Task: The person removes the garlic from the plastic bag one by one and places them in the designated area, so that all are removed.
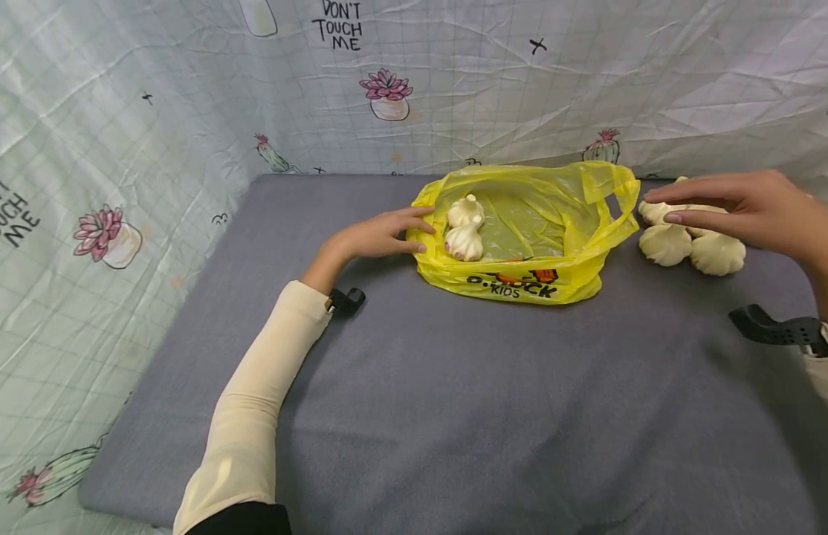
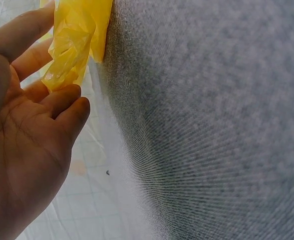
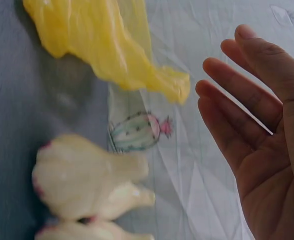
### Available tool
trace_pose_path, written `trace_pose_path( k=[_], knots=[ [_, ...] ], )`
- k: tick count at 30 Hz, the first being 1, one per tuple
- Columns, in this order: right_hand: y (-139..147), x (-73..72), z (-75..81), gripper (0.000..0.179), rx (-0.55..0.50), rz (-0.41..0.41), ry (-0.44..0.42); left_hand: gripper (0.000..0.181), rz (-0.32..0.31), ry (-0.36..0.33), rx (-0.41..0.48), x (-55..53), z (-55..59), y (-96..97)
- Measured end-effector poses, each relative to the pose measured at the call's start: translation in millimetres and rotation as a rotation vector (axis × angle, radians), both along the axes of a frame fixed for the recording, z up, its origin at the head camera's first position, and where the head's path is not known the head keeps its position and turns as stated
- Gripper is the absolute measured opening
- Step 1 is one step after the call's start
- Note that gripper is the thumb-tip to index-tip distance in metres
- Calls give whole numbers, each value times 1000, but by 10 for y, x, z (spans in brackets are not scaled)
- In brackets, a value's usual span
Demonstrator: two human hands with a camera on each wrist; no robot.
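A yellow plastic bag [image 1: 521,286] with dark print lies with its mouth spread on the grey surface. Two whitish garlic bulbs [image 1: 464,241] sit inside it at the left. My left hand [image 1: 380,234] holds the bag's left edge; the left wrist view shows the yellow plastic [image 2: 74,45] between thumb and fingers. Over at the right, my right hand [image 1: 755,208] hovers above several loose garlic bulbs [image 1: 664,245] and partly hides them. Its fingers [image 3: 237,112] are extended and hold nothing. In the right wrist view the garlic bulbs [image 3: 76,175] lie below the hand.
A grey cloth-covered table [image 1: 454,401] stretches under everything. Behind and to the left hangs a pale curtain [image 1: 474,82] printed with cacti and lettering, close to the table's far edge. One bag handle [image 1: 618,197] sticks up on the right, near the loose bulbs.
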State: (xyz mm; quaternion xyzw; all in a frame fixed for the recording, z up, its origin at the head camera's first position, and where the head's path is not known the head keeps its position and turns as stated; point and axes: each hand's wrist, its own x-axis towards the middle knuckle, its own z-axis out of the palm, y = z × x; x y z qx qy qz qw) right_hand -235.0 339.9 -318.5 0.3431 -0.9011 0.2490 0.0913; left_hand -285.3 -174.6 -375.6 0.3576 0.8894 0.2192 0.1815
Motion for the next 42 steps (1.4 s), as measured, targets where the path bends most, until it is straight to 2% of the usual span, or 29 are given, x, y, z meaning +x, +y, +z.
trace_pose_path(
  k=[5,9,15,20,27,35,42],
  knots=[
    [-188,-66,-31,44,-23,143,36,48,1,-2,2,11,-12,-8],
    [-336,-96,-41,43,-18,195,26,48,3,-8,3,23,-15,-17],
    [-536,-157,-59,42,24,211,2,48,1,2,10,29,-22,-15],
    [-684,-214,-72,43,56,259,17,48,-6,29,-6,19,-46,-20],
    [-917,-308,26,38,107,251,-15,47,-7,36,-2,22,-51,-30],
    [-1177,-551,100,31,153,283,-42,47,-8,39,-9,28,-60,-46],
    [-1449,-783,133,32,210,283,-181,47,-5,42,-9,46,-76,-50]
  ],
)
